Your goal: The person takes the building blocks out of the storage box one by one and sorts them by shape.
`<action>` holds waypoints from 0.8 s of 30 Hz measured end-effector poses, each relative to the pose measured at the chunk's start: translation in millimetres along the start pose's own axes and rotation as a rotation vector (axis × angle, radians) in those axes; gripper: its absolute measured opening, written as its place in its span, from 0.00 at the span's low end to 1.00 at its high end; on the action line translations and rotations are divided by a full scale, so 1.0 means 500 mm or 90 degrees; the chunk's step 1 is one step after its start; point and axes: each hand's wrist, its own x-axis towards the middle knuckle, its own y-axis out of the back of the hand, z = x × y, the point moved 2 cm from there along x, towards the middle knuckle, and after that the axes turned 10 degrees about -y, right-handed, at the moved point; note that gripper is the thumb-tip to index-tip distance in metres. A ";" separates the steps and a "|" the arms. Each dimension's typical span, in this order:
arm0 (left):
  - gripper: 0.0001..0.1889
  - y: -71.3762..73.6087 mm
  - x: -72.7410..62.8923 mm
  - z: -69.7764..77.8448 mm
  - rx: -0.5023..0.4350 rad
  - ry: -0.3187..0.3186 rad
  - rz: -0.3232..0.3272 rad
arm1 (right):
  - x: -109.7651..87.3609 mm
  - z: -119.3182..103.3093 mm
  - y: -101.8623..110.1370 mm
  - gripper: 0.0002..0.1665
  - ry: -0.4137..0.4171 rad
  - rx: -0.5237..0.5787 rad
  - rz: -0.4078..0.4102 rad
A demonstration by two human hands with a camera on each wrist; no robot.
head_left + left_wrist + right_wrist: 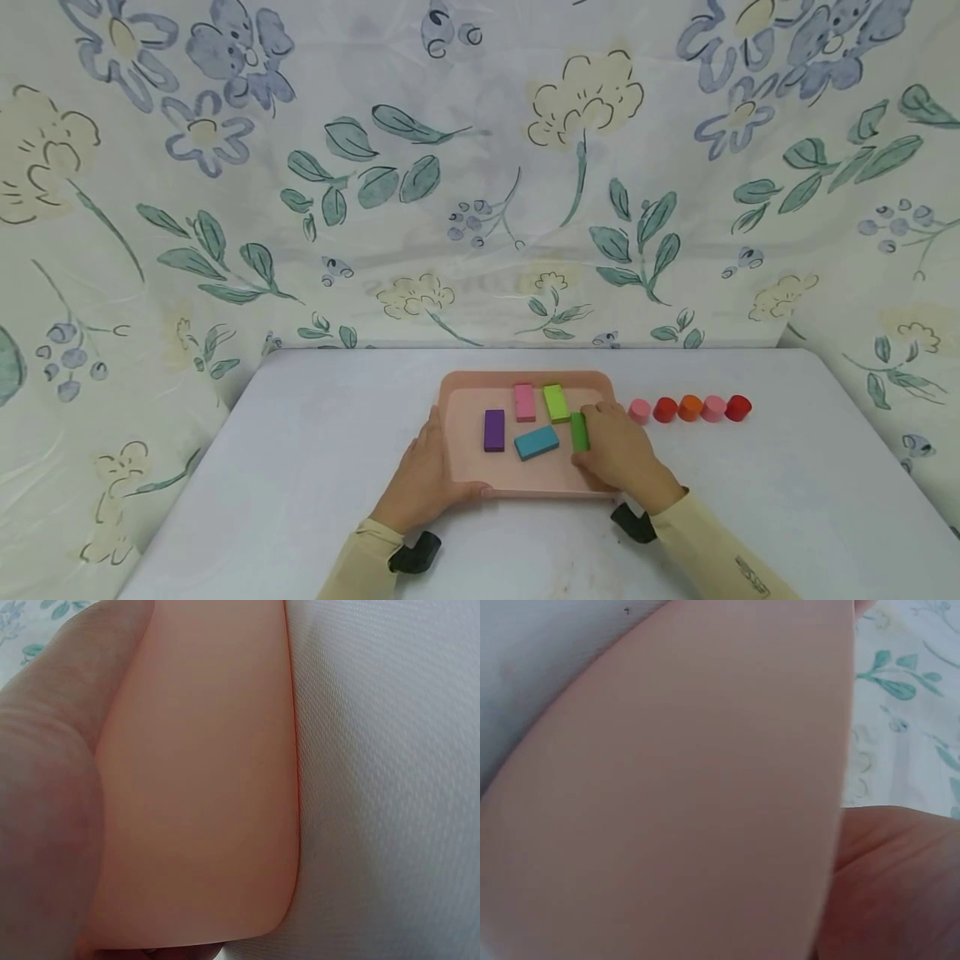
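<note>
A shallow pink tray (465, 482) lies on the table in the head view. My left hand (420, 479) holds its near left corner, thumb along the front edge and fingers along the left side. In the left wrist view the thumb (75, 690) lies against the tray's outer wall (202, 772). Over the tray's right side, my right hand (622, 450) pinches a green block (579, 433) between thumb and fingertips. Also inside the tray are a purple block (493, 431), a blue block (537, 442), a pink block (524, 403) and a lime block (557, 403).
Right of the tray, a row of small cylinders runs across the table (300, 467): pink (639, 411), red (665, 409), orange (690, 407), another pink (715, 407) and another red (738, 408). A flowered cloth (480, 183) hangs behind and at both sides.
</note>
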 end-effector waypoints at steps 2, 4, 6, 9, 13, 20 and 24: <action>0.73 0.001 0.000 0.001 -0.002 0.000 -0.001 | -0.002 0.001 0.002 0.41 -0.004 0.012 -0.001; 0.73 0.000 0.000 0.001 -0.003 -0.001 -0.002 | -0.004 0.002 0.004 0.42 -0.008 0.020 0.001; 0.73 0.000 0.000 0.001 -0.004 -0.003 -0.003 | -0.008 0.002 0.006 0.42 -0.012 0.025 0.003; 0.73 0.000 -0.001 0.001 -0.001 -0.005 -0.005 | -0.012 0.002 0.010 0.42 -0.016 0.025 0.007; 0.73 0.000 -0.002 0.003 0.002 -0.006 -0.006 | -0.020 0.004 0.016 0.41 -0.015 0.023 0.019; 0.73 0.001 -0.001 0.003 0.006 -0.012 0.000 | -0.023 0.012 0.020 0.42 0.009 0.026 0.051; 0.72 0.000 -0.001 0.002 0.002 -0.008 0.000 | -0.026 0.021 0.022 0.44 0.013 0.040 0.054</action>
